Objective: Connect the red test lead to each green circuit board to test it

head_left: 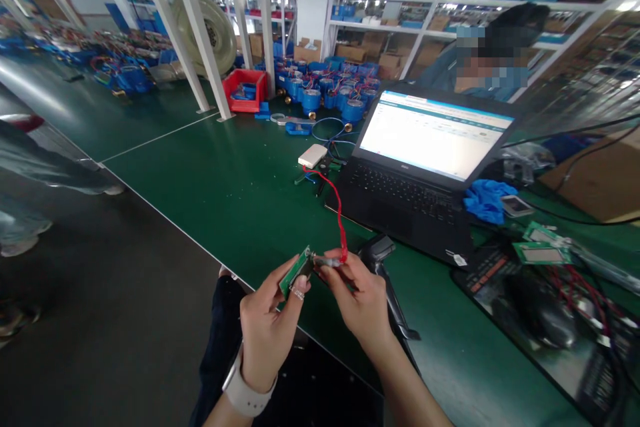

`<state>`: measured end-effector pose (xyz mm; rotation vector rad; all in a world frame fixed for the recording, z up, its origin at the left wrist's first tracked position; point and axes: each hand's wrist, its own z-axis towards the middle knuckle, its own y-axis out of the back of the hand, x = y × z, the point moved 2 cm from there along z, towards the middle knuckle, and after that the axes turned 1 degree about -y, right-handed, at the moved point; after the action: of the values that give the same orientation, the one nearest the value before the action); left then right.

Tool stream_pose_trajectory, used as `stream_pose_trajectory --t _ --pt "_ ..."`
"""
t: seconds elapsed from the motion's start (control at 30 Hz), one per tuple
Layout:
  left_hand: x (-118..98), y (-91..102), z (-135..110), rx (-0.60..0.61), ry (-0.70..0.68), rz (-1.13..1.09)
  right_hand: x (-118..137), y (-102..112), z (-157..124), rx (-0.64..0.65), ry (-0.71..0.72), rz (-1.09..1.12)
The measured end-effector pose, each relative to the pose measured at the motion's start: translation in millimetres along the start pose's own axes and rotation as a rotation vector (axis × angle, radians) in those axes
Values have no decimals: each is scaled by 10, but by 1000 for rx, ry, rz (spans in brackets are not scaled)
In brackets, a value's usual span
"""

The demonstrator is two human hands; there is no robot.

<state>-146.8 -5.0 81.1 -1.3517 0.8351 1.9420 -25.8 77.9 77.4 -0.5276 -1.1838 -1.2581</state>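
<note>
A person's left hand (273,320) grips a green circuit board (295,273) between thumb and fingers above the front edge of a green workbench (215,193), while the right hand (364,297) pinches the grey connector (327,261) of a red cable (339,207) at the board's end; from here I cannot tell whether board and connector touch. The cable runs back to a small white box (313,156) beside a black laptop (395,208), its lit screen (430,137) filled with text too small to read, the maker's mark below it equally faint. Red lettering on the mouse pad (477,278), at right, is blurred.
</note>
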Motion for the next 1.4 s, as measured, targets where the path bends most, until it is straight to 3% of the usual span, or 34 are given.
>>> stream_pose_trajectory --t 0.37,0.5,0.73,1.4 --pt "57 4 18 11 15 -18 -35 -43 -14 16 4 48" --pt "97 -22 77 -44 89 -123 -42 -54 -21 -13 5 46" --pt "124 -6 203 -86 270 -359 -85 -61 -45 -51 -156 198" --pt "72 0 124 -21 190 -257 -67 -27 -42 39 -117 118"
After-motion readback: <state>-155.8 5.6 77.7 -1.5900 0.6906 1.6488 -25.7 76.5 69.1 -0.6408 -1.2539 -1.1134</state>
